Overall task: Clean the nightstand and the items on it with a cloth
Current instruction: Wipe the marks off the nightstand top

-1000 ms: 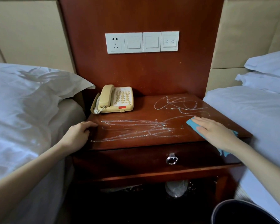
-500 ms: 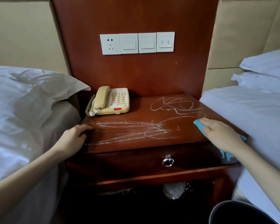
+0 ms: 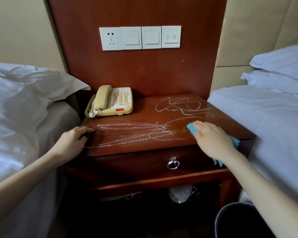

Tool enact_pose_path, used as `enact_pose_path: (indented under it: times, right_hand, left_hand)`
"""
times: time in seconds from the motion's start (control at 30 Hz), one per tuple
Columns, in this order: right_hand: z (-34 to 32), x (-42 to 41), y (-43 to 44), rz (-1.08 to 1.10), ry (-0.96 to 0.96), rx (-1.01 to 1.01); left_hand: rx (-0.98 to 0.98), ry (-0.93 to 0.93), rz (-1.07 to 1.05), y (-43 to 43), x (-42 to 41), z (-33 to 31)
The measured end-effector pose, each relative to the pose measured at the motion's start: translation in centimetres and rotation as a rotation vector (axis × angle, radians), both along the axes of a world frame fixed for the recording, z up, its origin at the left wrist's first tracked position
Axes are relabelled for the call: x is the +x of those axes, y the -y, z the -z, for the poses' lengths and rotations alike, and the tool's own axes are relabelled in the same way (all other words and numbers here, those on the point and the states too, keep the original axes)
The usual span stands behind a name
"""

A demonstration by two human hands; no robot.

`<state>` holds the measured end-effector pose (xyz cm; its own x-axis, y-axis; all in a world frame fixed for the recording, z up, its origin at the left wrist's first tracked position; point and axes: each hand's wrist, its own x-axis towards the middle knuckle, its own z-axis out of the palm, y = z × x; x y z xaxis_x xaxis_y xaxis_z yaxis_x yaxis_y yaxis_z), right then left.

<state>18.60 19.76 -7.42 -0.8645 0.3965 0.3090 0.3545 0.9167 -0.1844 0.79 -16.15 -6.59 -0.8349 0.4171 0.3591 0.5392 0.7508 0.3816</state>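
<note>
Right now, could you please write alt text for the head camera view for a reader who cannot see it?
A right hand presses a blue cloth onto a wooden nightstand streaked with white scribbles; the left hand rests on its left edge, near a beige telephone.
</note>
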Motion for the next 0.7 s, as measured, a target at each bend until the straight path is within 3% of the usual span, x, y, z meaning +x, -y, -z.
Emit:
enact_pose_path:
  times: [0.13,0.4,0.63,0.7]
  right_hand:
    - [-0.5,0.1,-0.9,-0.062,0.022,-0.089]
    - [-2.9,-0.3,-6.1,0.301,0.051,-0.186]
    - [0.1,3.3,-4.1,0.209,-0.136,0.070]
    - [-0.4,2.9,-4.6,0.223,-0.129,0.059]
  left_hand:
    - [-0.023,0.004,0.006,0.1,0.0,-0.2]
    - [-0.020,-0.001,-0.001,0.1,0.4,-0.3]
    - [-0.014,0.008,-0.010,0.1,0.1,-0.1]
    - [-0.015,0.011,-0.007,0.1,0.1,-0.1]
